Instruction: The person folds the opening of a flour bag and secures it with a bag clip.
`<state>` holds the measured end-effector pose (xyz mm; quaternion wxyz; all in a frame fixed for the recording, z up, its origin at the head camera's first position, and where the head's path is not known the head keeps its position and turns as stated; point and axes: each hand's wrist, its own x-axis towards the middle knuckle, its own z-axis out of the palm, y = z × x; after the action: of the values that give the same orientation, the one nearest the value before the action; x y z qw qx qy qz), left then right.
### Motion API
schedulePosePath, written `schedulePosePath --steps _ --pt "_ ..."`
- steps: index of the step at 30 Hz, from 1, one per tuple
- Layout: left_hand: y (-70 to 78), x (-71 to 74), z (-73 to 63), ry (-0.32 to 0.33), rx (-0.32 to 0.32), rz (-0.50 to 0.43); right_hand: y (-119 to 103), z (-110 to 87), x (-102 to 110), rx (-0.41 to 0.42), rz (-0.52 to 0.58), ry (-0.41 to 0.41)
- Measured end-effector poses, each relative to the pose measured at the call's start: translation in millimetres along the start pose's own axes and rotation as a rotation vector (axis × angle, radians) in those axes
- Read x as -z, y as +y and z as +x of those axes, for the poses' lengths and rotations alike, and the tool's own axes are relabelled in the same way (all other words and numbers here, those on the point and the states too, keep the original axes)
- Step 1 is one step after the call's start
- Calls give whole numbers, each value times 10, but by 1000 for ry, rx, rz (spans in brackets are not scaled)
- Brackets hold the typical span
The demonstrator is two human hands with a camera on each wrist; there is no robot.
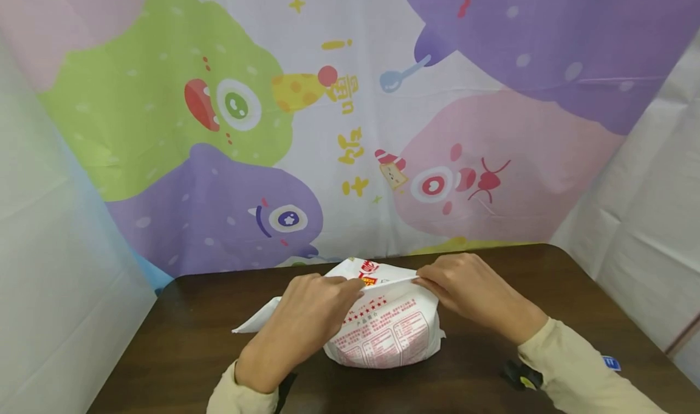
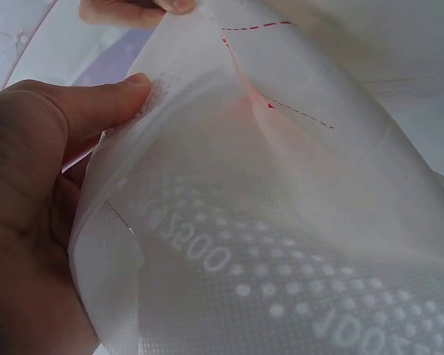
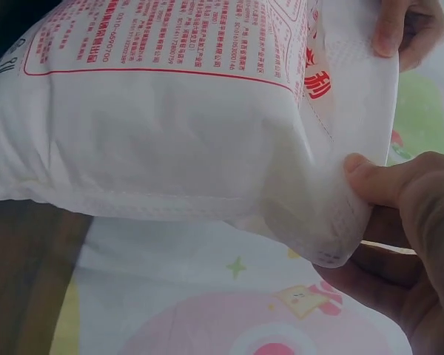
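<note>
A plump white plastic bag (image 1: pixel 383 335) with red and pink print sits on the dark table between both hands. At its upper left edge, my left hand (image 1: pixel 312 317) pinches the plastic between thumb and fingers. On the opposite side, my right hand (image 1: pixel 476 289) pinches the upper right edge, and the top is folded over between the two. Seen in the left wrist view, the bag's plastic (image 2: pixel 281 222) carries embossed dots and digits. The right wrist view has the right thumb pressing on a corner of the bag (image 3: pixel 170 140). Its contents are hidden.
The dark wooden table (image 1: pixel 180 353) ends in front of a hanging cartoon-print cloth (image 1: pixel 350 219). White cloth walls stand left and right. A white pointed flap (image 1: pixel 257 318) juts out behind the left hand. By the right sleeve are a black item (image 1: pixel 519 376) and a small blue piece (image 1: pixel 611 363).
</note>
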<state>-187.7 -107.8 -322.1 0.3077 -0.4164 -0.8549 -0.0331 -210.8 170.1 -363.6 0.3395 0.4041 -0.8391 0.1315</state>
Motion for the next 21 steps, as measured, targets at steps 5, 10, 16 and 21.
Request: schedulePosePath --steps 5,10,16,21 --pt "-3 13 1 -8 13 -20 -8 12 25 -23 2 -26" --pt "-22 22 -14 -12 22 -39 -5 -21 36 -62 -5 -44" --pt "-15 27 -38 -19 41 -20 -7 -58 21 -76 8 -53" --pt "-1 12 -61 -14 29 -12 22 -91 25 -73 15 -36"
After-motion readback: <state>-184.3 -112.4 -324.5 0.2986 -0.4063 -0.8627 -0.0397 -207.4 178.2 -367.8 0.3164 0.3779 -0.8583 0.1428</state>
